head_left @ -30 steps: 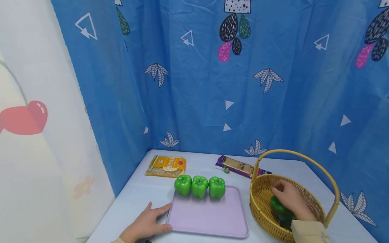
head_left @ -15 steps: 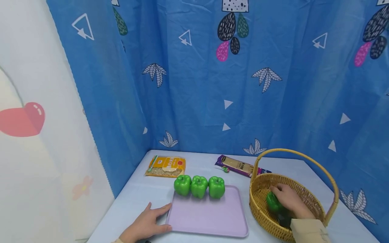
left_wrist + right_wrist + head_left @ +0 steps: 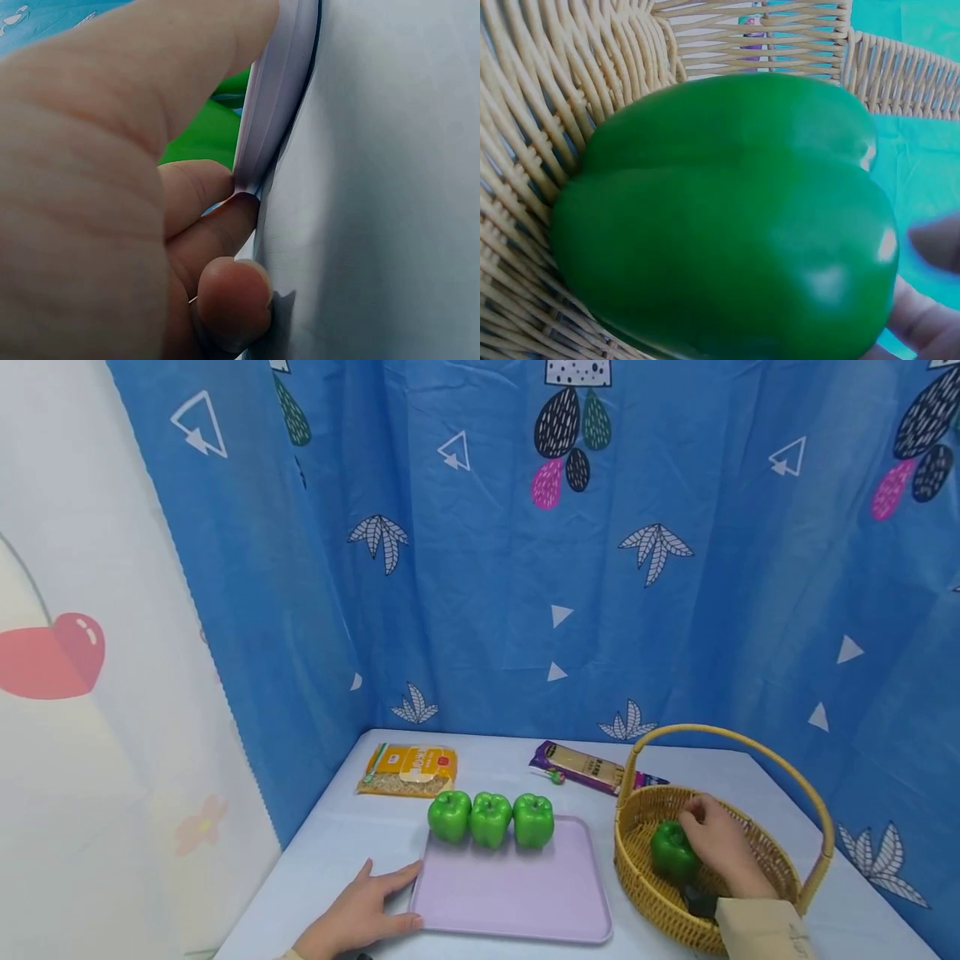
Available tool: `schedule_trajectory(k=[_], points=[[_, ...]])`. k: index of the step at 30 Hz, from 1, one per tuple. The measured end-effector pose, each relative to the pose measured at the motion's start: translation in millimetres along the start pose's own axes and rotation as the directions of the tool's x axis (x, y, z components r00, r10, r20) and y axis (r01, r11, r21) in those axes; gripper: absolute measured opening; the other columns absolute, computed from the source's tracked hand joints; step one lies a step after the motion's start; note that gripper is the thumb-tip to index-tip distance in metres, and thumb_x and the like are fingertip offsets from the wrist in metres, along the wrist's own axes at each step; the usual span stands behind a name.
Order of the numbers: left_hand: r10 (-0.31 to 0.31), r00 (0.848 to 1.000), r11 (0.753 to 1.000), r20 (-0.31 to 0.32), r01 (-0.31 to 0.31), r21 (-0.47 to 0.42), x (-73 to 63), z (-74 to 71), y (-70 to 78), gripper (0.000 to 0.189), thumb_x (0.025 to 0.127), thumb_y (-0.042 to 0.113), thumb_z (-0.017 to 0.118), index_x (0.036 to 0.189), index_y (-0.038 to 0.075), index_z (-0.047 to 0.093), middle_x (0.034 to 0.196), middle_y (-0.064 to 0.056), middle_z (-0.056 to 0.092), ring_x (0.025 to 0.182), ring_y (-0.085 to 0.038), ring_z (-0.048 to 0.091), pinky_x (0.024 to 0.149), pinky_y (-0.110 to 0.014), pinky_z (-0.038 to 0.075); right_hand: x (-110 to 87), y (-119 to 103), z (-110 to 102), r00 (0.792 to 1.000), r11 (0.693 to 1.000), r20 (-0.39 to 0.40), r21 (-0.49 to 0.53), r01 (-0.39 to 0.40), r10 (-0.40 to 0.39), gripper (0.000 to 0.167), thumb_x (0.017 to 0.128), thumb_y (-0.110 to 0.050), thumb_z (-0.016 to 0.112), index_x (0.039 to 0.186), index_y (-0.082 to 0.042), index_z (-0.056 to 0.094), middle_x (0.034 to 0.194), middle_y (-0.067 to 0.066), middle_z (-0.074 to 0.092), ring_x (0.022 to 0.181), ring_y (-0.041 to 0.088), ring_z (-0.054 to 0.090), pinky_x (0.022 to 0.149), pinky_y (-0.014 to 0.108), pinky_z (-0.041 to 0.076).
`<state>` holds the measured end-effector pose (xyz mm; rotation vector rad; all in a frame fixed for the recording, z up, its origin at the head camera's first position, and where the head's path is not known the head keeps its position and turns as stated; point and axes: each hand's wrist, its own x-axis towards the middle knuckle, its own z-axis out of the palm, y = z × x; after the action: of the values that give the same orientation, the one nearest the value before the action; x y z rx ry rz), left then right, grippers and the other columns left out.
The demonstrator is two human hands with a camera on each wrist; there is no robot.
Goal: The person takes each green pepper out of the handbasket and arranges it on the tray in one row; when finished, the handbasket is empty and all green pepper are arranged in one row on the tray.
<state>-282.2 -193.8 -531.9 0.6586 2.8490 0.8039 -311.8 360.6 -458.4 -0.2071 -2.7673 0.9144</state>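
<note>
In the head view, my left hand (image 3: 352, 910) touches the left edge of a pale purple tray (image 3: 517, 900). Index finger and thumb are spread along its side, and the left wrist view has the fingertips (image 3: 236, 296) close to the tray's rim (image 3: 277, 90). Inside a wicker basket (image 3: 637, 889), a green bell pepper (image 3: 672, 852) stands upright. Just right of it is my right hand (image 3: 716, 839), fingers loosely bent. The bell pepper (image 3: 735, 225) fills the right wrist view, with the thumb (image 3: 939, 244) apart from it; other fingers are partly hidden behind it.
Three green bell peppers (image 3: 491, 820) line the tray's far edge. An orange bag of grain (image 3: 408, 770) lies at the back left. Behind the basket is a purple noodle packet (image 3: 581, 766). The basket's tall handle (image 3: 787, 768) arches over the right arm.
The pepper in the basket has shifted slightly left and now shows more fully. My right hand dipped, then rose off it to the right. My left hand stays at the tray.
</note>
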Motion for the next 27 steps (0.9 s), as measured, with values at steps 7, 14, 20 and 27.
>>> schedule_trajectory(k=[7,14,20,27], points=[[0.008,1.0,1.0,-0.005,-0.008,-0.007,0.0,0.2,-0.2,0.09,0.085,0.075,0.066,0.153,0.018,0.052,0.149,-0.002,0.059,0.137,-0.035,0.056,0.115,-0.082,0.012,-2.3,-3,2,0.991,0.996,0.129,-0.068,0.049,-0.039,0.061,0.083,-0.057,0.08,0.1,-0.004,0.053,0.086,0.009,0.056,0.073,0.022,0.05,0.057,0.034,0.042],[0.004,1.0,1.0,-0.007,-0.004,-0.011,-0.4,-0.8,-0.1,0.09,0.085,0.075,0.066,0.152,0.017,0.052,0.149,-0.002,0.059,0.137,-0.035,0.056,0.115,-0.082,0.012,0.4,-5,5,0.986,0.998,0.156,-0.033,0.058,-0.052,0.086,0.071,-0.061,0.088,0.118,0.001,0.052,0.106,0.018,0.063,0.089,0.031,0.062,0.067,0.043,0.055],[0.008,1.0,1.0,-0.008,-0.008,-0.013,-0.6,-1.1,-1.7,0.09,0.085,0.074,0.066,0.152,0.016,0.052,0.149,-0.002,0.06,0.137,-0.034,0.056,0.115,-0.082,0.012,-2.7,-7,6,0.99,0.999,0.138,-0.024,0.035,-0.031,0.067,0.074,-0.056,0.089,0.1,-0.003,0.056,0.085,0.008,0.059,0.072,0.021,0.053,0.055,0.032,0.047],[0.02,1.0,1.0,-0.006,-0.02,-0.005,-0.3,2.4,-3.2,0.09,0.085,0.075,0.066,0.153,0.017,0.052,0.149,-0.002,0.06,0.137,-0.034,0.056,0.115,-0.082,0.012,-8.1,-14,-3,0.996,0.999,0.077,-0.008,0.037,-0.036,0.07,0.078,-0.06,0.084,0.104,-0.001,0.056,0.089,0.011,0.062,0.074,0.022,0.055,0.056,0.033,0.049]])
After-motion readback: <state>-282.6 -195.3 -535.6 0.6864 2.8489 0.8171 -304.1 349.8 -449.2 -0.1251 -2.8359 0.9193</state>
